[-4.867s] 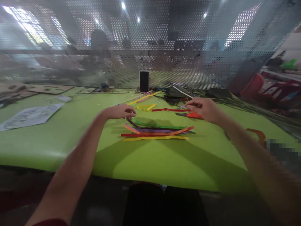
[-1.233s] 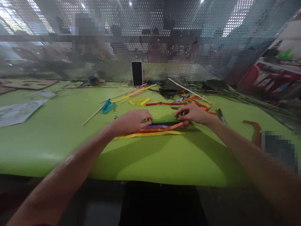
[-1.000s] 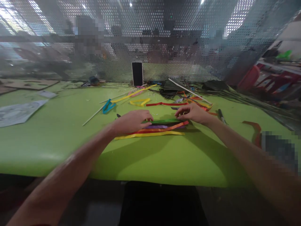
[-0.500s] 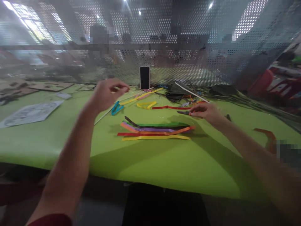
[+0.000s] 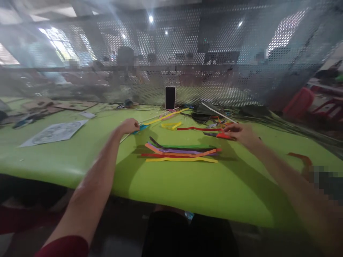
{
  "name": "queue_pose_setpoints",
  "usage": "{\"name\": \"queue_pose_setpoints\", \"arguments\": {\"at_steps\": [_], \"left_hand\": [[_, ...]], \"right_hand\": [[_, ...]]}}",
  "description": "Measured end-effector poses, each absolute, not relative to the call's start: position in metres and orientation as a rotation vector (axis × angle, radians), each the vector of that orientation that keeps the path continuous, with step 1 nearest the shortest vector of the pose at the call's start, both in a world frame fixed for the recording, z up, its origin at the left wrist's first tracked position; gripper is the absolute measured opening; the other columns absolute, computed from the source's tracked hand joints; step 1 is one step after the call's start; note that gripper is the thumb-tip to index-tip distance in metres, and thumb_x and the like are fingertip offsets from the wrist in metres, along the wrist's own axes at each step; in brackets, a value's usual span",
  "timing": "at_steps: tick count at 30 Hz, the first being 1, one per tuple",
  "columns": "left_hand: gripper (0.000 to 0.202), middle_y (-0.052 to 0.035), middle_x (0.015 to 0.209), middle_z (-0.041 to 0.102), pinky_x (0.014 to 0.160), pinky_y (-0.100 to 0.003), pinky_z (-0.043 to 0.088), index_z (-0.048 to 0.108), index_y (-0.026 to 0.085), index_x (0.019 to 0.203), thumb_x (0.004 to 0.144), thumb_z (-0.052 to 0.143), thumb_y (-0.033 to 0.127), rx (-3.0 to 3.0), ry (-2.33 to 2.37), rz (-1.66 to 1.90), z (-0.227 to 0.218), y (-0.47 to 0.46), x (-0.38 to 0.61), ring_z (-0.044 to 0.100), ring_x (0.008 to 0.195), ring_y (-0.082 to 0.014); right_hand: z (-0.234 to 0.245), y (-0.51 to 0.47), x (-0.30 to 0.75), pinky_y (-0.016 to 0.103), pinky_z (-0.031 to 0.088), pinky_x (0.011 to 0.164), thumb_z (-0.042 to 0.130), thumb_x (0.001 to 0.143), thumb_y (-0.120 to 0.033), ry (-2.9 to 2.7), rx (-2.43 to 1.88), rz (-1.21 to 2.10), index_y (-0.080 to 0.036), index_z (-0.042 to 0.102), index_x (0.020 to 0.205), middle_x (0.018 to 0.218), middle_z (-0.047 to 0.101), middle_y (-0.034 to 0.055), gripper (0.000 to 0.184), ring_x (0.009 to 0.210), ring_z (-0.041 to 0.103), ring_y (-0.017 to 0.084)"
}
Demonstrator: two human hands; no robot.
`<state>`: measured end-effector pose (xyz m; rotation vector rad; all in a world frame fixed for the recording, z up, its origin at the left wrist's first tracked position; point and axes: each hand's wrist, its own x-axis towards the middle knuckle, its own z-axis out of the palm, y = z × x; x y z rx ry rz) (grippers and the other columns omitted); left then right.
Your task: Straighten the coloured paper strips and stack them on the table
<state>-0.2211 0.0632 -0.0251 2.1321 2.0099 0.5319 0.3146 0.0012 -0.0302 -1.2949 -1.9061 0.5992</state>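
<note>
Several coloured paper strips (image 5: 182,152) lie side by side on the green table (image 5: 171,185): yellow nearest me, then red, orange, purple, green and black. My left hand (image 5: 129,126) is closed over the blue paper strip (image 5: 139,128) to the strips' left, beside a thin white stick (image 5: 150,118). My right hand (image 5: 241,132) rests at the strips' far right end, fingers curled on the red-handled scissors (image 5: 221,135).
A phone (image 5: 170,97) stands upright against the perforated metal screen at the back. Loose yellow and red strips (image 5: 187,127), dark paper and sticks (image 5: 211,109) clutter the far side. A printed sheet (image 5: 55,132) lies far left. Red chairs (image 5: 308,101) stand at right.
Both hands left the laid-out strips. My left hand rose, then came down on the blue strip at left. My right hand moved back to the scissors.
</note>
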Motion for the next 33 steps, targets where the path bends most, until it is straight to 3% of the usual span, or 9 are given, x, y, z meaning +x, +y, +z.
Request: {"name": "queue_pose_setpoints", "arguments": {"at_steps": [6,11,14,17,19,22,25,28,33], "left_hand": [[0.007,-0.0095,0.088,0.07,0.08,-0.035,0.047,0.059,0.018,0.081,0.079,0.056,0.025,2.007,2.327,1.087,-0.013,0.058,-0.237,0.064,0.089,-0.0267],[0.011,-0.0055,0.087,0.067,0.082,-0.035,0.054,0.051,0.02,0.086,0.079,0.059,0.022,1.773,1.829,1.672,0.009,0.057,-0.203,0.068,0.087,-0.0217],[0.016,-0.0047,0.091,0.069,0.08,-0.035,0.057,0.053,0.021,0.094,0.083,0.061,0.029,1.868,1.362,1.711,0.034,0.041,-0.146,0.069,0.084,-0.0197],[0.023,-0.0055,0.089,0.069,0.079,-0.034,0.055,0.059,0.018,0.093,0.081,0.068,0.035,2.189,0.913,1.353,0.054,0.017,-0.08,0.068,0.083,-0.019],[0.025,-0.0058,0.088,0.069,0.076,-0.03,0.053,0.062,0.015,0.09,0.079,0.071,0.036,2.283,0.752,1.129,0.057,0.007,-0.045,0.066,0.081,-0.0173],[0.025,-0.0053,0.087,0.066,0.073,-0.027,0.052,0.062,0.014,0.089,0.08,0.071,0.035,2.184,0.632,1.126,0.051,0.003,-0.019,0.063,0.078,-0.0147],[0.03,-0.0041,0.084,0.065,0.068,-0.026,0.051,0.063,0.015,0.101,0.081,0.072,0.036,2.075,0.608,1.101,0.039,0.006,-0.017,0.062,0.075,-0.0138],[0.04,0.0005,0.073,0.058,0.059,-0.024,0.048,0.062,0.016,0.112,0.083,0.072,0.042,2.007,0.589,1.019,0.029,0.005,-0.023,0.057,0.065,-0.0118],[0.046,0.0022,0.066,0.05,0.05,-0.024,0.047,0.065,0.016,0.092,0.088,0.059,0.061,1.949,0.646,1.017,0.021,0.002,-0.031,0.049,0.054,-0.01]], "right_hand": [[-0.023,-0.005,0.307,0.04,0.042,0.057,0.076,0.068,-0.041,-1.677,-1.378,0.629,-0.021,0.072,0.08,0.071,0.065,0.0071,0.023,0.061,0.056,0.023],[-0.001,-0.014,0.294,0.038,0.046,0.058,0.079,0.064,-0.041,-1.585,-1.32,0.593,-0.021,0.07,0.08,0.071,0.065,0.0054,0.028,0.062,0.058,0.021],[0.032,-0.025,0.267,0.035,0.049,0.059,0.076,0.068,-0.041,-1.609,-1.199,0.574,-0.021,0.071,0.094,0.083,0.067,0.0065,0.034,0.067,0.059,0.019],[0.069,-0.036,0.229,0.033,0.052,0.064,0.071,0.076,-0.033,-1.796,-1.053,0.523,-0.027,0.058,0.134,0.118,0.065,0.0085,0.06,0.075,0.062,0.018],[0.084,-0.042,0.209,0.034,0.053,0.071,0.067,0.079,-0.024,-1.925,-0.992,0.316,-0.028,0.051,0.142,0.13,0.06,0.0089,0.066,0.086,0.063,0.02],[0.086,-0.045,0.195,0.037,0.05,0.086,0.058,0.081,-0.013,-2.142,-0.921,0.025,-0.022,0.07,0.116,0.111,0.066,0.0094,0.038,0.1,0.062,0.025],[0.071,-0.043,0.199,0.037,0.048,0.086,0.051,0.088,-0.013,-2.166,-0.916,-0.043,-0.019,0.073,0.097,0.095,0.068,0.0092,0.025,0.093,0.062,0.024],[0.052,-0.035,0.209,0.034,0.048,0.08,0.046,0.098,-0.025,-2.039,-0.932,-0.011,-0.02,0.071,0.092,0.088,0.066,0.0083,0.026,0.085,0.062,0.021],[0.028,-0.025,0.218,0.033,0.045,0.073,0.044,0.101,-0.039,-1.892,-1.108,-0.244,-0.02,0.07,0.084,0.088,0.065,0.0105,0.036,0.082,0.061,0.023]]}}
